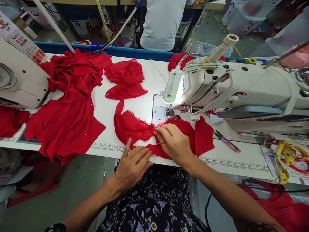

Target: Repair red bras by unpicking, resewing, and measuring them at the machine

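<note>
A red lace-edged bra piece (135, 125) lies on the white sewing table in front of the machine, its two cups meeting in the middle. At that meeting point my right hand (175, 143) pinches the red fabric with bent fingers. A thin, dark, rod-like thing shows under its fingers; its kind I cannot make out. My left hand (134, 164) rests at the table's front edge, fingers stretched and apart, touching the lower edge of the piece. Just behind the right hand are the needle plate (159, 112) and presser foot area of the white sewing machine (207, 87).
A large heap of red fabric (72, 106) covers the table's left side, near another machine (21, 74). More red cup pieces (126, 77) lie behind. Thread snips (227, 141), a yellow tape measure (283, 161) and orange-handled scissors (299, 161) lie right. A person (161, 25) sits beyond the table.
</note>
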Demonstrator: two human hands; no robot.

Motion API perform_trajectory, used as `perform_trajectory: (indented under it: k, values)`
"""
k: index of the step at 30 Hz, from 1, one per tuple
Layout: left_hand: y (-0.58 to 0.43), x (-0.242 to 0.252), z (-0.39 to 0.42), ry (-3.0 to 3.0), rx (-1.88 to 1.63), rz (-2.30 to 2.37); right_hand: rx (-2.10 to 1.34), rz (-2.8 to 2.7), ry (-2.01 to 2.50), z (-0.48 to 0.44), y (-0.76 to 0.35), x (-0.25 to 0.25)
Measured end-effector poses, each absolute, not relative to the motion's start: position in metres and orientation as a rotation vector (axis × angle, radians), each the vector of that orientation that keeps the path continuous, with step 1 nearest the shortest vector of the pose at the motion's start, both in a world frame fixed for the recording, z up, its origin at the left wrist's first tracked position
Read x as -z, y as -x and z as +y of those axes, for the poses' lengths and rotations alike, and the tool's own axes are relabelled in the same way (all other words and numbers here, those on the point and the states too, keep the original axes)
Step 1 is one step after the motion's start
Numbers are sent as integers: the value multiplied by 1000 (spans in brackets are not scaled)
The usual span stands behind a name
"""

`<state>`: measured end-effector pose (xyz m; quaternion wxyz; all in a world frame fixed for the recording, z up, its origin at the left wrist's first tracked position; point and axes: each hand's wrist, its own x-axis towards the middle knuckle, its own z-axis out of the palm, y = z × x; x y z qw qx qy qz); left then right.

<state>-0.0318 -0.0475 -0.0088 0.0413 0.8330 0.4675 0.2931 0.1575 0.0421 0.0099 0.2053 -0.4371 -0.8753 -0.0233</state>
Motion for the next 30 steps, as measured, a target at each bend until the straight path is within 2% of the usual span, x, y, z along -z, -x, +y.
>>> perform_trajectory:
  k: [4,10,14,17,20,22,26,30]
  values:
    - [57,-14,-5,-2453,-952,1550,-42,-2559,1168,60,-163,-17]
    - [81,-19,70,-2634,-280,1221,-224,-2753,1222,71,-165,-25]
    - [78,-26,81,-2685,-122,1149,-350,-2696,1229,62,-169,-30]
    - [71,-43,67,-2904,-323,1332,-252,-2693,1269,54,-171,-30]
    - [64,-55,31,-3195,-647,1459,222,-2492,1204,45,-176,-30]
    - [60,-52,-2,-3293,-705,1563,435,-2299,1081,38,-184,-29]
    - [54,-33,-52,-2975,-734,1303,434,-2188,895,28,-199,-18]
    - [44,-34,-41,-2581,-1122,1139,318,-2148,884,25,-203,-11]
